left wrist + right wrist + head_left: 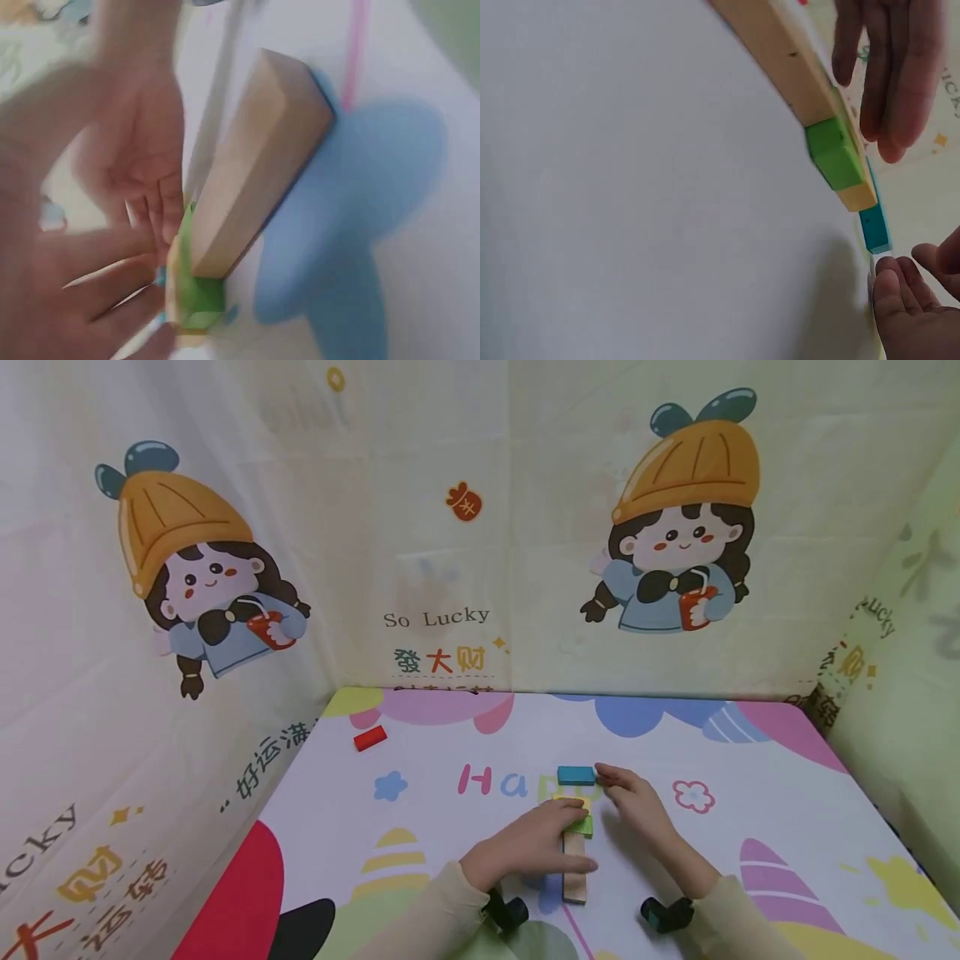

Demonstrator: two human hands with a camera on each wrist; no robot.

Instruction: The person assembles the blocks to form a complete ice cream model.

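A line of toy blocks lies on the tabletop: a long plain wooden block (575,887), a green block (582,828), a yellow block (859,196) and, just beyond, a teal block (576,776). My left hand (534,839) hovers over the near part, fingers extended by the yellow and green blocks, its thumb across the wooden one. Part of the yellow block is hidden under those fingers. At the teal block's right end are the fingertips of my right hand (637,802), with fingers nearly straight; whether they touch it I cannot tell.
Apart from the line, a red block (370,738) lies toward the far left of the table (480,852). The tabletop is printed with colourful shapes and letters. Patterned cloth (540,568) hangs behind and on both sides. Each wrist wears a small black camera.
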